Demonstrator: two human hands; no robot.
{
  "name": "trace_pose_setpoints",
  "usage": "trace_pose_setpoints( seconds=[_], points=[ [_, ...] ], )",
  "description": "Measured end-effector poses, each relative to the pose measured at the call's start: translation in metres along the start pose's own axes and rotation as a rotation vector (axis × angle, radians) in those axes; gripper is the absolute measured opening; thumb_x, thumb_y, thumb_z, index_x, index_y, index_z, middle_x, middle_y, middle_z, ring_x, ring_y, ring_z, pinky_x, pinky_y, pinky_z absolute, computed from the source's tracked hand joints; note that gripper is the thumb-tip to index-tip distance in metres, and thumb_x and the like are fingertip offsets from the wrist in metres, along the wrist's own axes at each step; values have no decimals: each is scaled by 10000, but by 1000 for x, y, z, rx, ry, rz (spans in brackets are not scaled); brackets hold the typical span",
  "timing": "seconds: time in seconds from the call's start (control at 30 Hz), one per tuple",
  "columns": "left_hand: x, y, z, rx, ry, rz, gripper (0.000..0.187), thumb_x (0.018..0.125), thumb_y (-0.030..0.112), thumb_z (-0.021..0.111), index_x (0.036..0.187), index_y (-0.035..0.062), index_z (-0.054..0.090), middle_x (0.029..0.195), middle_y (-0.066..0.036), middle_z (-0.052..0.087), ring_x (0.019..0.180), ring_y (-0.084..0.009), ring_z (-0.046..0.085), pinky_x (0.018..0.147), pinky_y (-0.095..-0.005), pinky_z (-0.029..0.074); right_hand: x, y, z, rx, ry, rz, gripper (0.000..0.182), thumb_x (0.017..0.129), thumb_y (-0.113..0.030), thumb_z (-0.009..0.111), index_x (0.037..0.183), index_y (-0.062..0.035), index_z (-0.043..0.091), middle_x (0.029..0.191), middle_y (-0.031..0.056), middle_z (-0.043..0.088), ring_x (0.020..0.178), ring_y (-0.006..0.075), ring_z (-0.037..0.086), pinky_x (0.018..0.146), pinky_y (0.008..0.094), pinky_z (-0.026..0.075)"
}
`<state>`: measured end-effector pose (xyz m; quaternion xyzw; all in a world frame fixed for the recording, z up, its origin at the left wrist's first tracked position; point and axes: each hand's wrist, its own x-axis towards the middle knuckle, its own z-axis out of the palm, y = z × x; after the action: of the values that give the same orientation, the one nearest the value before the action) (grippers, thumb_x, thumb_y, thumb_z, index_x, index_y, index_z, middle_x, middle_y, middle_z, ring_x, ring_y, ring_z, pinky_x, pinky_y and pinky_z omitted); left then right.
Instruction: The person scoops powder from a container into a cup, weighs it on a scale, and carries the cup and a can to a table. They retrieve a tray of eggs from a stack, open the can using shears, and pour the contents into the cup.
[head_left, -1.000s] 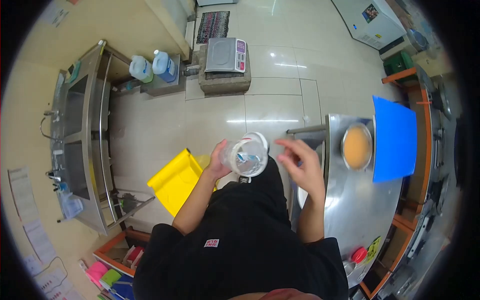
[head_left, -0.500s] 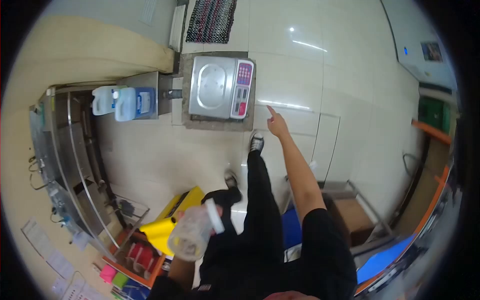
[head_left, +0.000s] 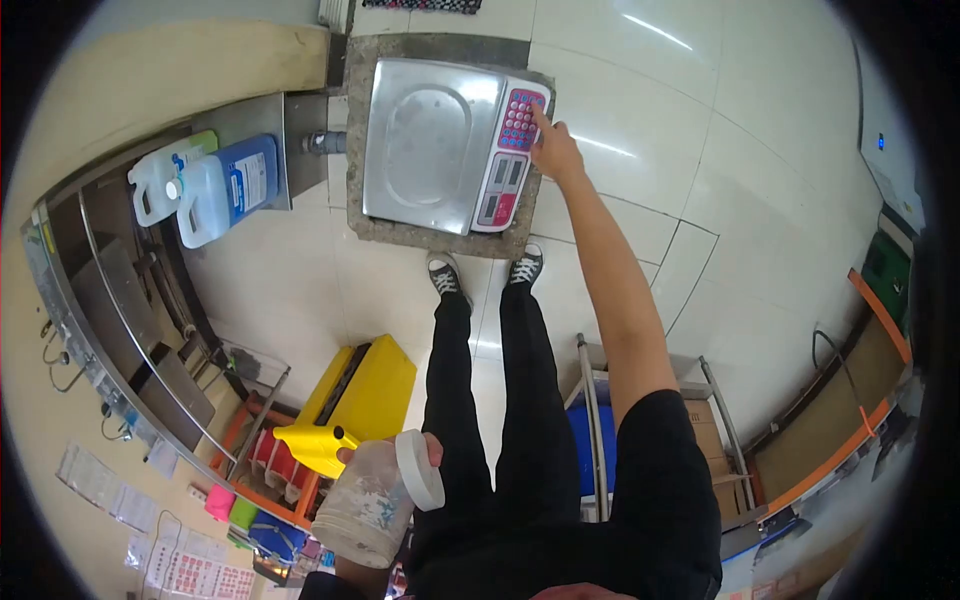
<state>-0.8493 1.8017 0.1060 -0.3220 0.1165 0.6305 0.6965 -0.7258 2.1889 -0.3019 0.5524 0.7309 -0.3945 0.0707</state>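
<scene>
Apparently left hand [head_left: 435, 450] clamps jar [head_left: 365, 512] aside, freeing right hand [head_left: 558, 152], fingers apart, index at scale [head_left: 430, 150] keypad [head_left: 516, 122].

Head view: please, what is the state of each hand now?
Left hand: closed around the jar.
Right hand: empty, partly open, index finger at the keypad.

Left hand [head_left: 434, 450] mostly lost behind the jar [head_left: 365, 512]

Just bits of its fingers [head_left: 434, 450] poke out by the white lid [head_left: 420, 472]. Right hand [head_left: 557, 152] blocks some of the keypad [head_left: 516, 120], so which key's under it, or whether it's touching, no clue. Scale display [head_left: 501, 172] is too tiny to read, ditto the wall sheets [head_left: 205, 575] and the blue jug's label [head_left: 250, 185]. Woven mat [head_left: 430, 4] gets chopped by the top edge.
</scene>
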Motion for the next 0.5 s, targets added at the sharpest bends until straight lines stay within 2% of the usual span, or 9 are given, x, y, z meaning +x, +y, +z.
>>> trace_pose_setpoints(
  seconds=[0.03, 0.13, 0.17, 0.27, 0.37, 0.43, 0.5],
  points=[
    [-3, 3, -3, -3, 28, -37, 1117, 630, 811, 755, 1195, -124, 521, 1211, -264, 466, 913, -316, 668, 721, -323, 605, -3, -7, -6, -32, -10, 33, 792, 885, -196, 634, 1566, -404, 288, 1243, 159, 576, 1086, 384, 635, 896, 543, 531],
    [-3, 12, -5, 36, 86, -109, 1059, 667, 768, 765, 1212, -102, 503, 1144, -249, 521, 862, -308, 686, 684, -313, 604, -15, -30, -24, -398, 24, 13, 757, 886, -197, 642, 1554, -370, 330, 1267, 137, 575, 1092, 348, 639, 886, 534, 519],
    [2, 13, -1, 80, 94, -110, 1012, 700, 737, 762, 1225, -83, 486, 1080, -228, 572, 802, -299, 702, 648, -319, 611, -15, -32, -22, -439, 58, -13, 714, 883, -203, 651, 1530, -327, 377, 1249, 119, 580, 1070, 318, 644, 877, 525, 508],
    [18, 19, -3, 133, 65, -143, 912, 770, 669, 752, 1254, -49, 466, 1066, -216, 625, 734, -304, 718, 602, -337, 618, -10, -29, -19, -427, 96, -31, 689, 876, -191, 646, 1513, -296, 402, 1182, 118, 584, 1037, 330, 645, 865, 517, 515],
    [28, 20, 6, 123, 162, 23, 849, 819, 608, 738, 1318, -20, 459, 1193, -227, 598, 855, -338, 712, 688, -396, 626, -36, -45, -34, -145, 86, -111, 578, 893, -144, 607, 1452, -238, 494, 1133, 116, 582, 989, 308, 643, 833, 462, 515],
    [32, 19, 2, 90, 347, 196, 937, 824, 633, 717, 1449, 31, 364, 1285, -228, 559, 1046, -345, 661, 856, -471, 586, -84, -71, -48, 440, 164, -356, 408, 890, -104, 604, 1294, -153, 636, 1028, 100, 577, 913, 267, 622, 780, 389, 504],
    [44, 30, -23, 57, 308, 255, 971, 868, 646, 641, 1551, 55, 284, 1398, -211, 491, 1234, -350, 570, 1039, -542, 491, -170, -124, -104, 709, 123, -401, 258, 870, -65, 630, 1112, -85, 716, 923, 85, 555, 828, 232, 579, 750, 345, 482]
  ],
)
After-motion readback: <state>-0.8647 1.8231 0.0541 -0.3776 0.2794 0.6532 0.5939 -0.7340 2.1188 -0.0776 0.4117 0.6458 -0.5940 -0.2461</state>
